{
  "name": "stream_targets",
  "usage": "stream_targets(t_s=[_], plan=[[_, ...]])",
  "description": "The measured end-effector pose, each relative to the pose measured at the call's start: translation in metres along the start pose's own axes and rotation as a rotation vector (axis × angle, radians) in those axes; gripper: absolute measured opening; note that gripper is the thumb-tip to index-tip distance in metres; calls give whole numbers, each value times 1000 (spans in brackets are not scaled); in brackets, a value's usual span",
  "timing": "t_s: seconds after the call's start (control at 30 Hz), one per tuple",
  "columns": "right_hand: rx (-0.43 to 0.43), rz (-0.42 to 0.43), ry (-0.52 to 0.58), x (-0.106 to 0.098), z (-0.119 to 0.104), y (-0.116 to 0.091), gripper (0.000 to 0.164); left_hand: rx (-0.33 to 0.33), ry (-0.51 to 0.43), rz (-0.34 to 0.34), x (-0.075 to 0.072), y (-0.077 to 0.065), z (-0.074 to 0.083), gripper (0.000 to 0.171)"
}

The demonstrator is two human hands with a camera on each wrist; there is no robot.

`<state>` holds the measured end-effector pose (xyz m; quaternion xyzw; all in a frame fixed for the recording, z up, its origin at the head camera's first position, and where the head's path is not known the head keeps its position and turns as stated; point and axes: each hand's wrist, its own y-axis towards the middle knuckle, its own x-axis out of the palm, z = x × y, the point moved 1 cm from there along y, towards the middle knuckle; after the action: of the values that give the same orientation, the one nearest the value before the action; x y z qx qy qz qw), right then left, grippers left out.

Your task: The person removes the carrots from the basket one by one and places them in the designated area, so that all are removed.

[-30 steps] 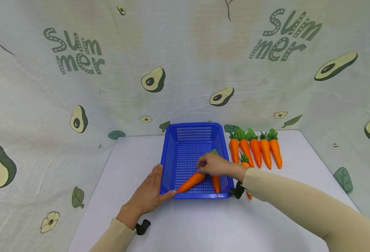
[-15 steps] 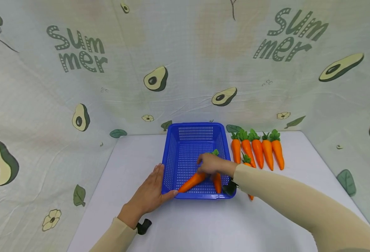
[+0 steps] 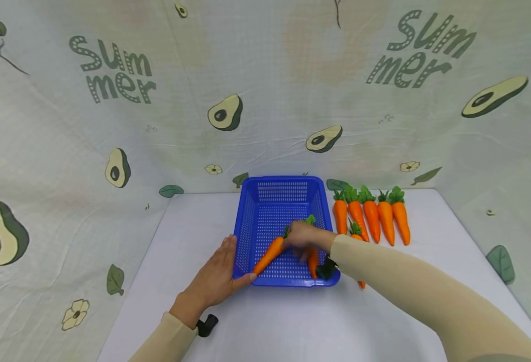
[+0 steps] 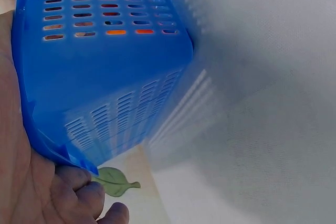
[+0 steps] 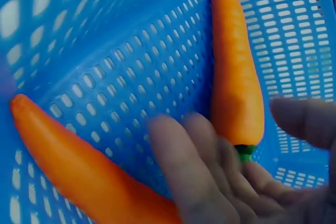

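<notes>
My left hand (image 3: 217, 269) rests straight-fingered against the near left corner of a blue plastic basket (image 3: 240, 211); in the left wrist view it lies along the basket's rim (image 4: 26, 114). Inside the basket my right hand (image 3: 303, 235) is over two orange carrots. The right wrist view shows its fingers extended and its thumb apart, around the leafy end of one carrot (image 5: 236, 66), with no firm grip on it. That carrot (image 3: 271, 254) slants toward the near left corner. The other carrot (image 3: 313, 264) lies on the right, partly covered by the hand.
Several carrots (image 3: 371, 221) lie in a row on the white table (image 3: 283, 322), right of the basket, green tops away. Nearer, one more carrot (image 3: 356, 231) is mostly hidden under the right sleeve (image 3: 396, 276). A printed cloth (image 3: 265, 75) hangs behind.
The left carrot has turned a little more upright, and its green top now shows beside the right hand. My right hand has shifted slightly. The left hand stays on the basket's corner.
</notes>
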<state>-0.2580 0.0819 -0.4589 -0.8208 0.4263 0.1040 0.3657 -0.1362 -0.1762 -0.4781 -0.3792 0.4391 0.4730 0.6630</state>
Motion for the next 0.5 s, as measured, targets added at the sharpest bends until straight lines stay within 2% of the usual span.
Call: stream_targets(t_s=[0.07,0.17,0.3,0.5], plan=[[16,-62,3,3,0,2,31,5,4,4,0,0,-1,118],[-13,-129,86,8,-1,6,48,15,0,17,1,-1,-1,118],[-82,-149,199,14,-3,17,68,24,-17,26,0,-1,0,116],[-156,-164,249,29,-7,36,72,23,-25,33,1,-1,-1,116]])
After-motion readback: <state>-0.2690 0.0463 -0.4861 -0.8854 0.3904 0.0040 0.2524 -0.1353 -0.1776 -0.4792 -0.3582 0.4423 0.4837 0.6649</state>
